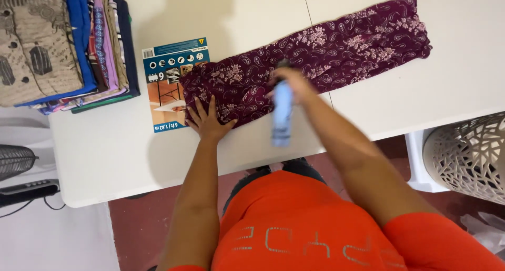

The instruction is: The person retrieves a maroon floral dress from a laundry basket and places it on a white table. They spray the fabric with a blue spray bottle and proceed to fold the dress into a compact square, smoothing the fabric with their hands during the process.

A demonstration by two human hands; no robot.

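Nearest the camera, the person's orange shirt (294,223) fills the bottom of the view, both bare arms reaching out over the near edge of the white table (105,160). The left hand (208,121) lies flat, fingers spread, pressing the near left end of a maroon paisley garment (310,55). The right hand (294,84) is clenched round a light blue handheld tool (282,113), blurred, its body pointing back toward the person while its dark tip meets the cloth; what kind of tool it is I cannot tell.

The garment lies as a long narrow band running from near left to far right, so it looks already folded lengthwise but not yet folded down to a compact size. A printed leaflet (168,87) sits partly under its left end. At the far left stands a stack of folded clothes (63,44), seemingly finished pieces. A white openwork basket (468,155) stands right of the table.
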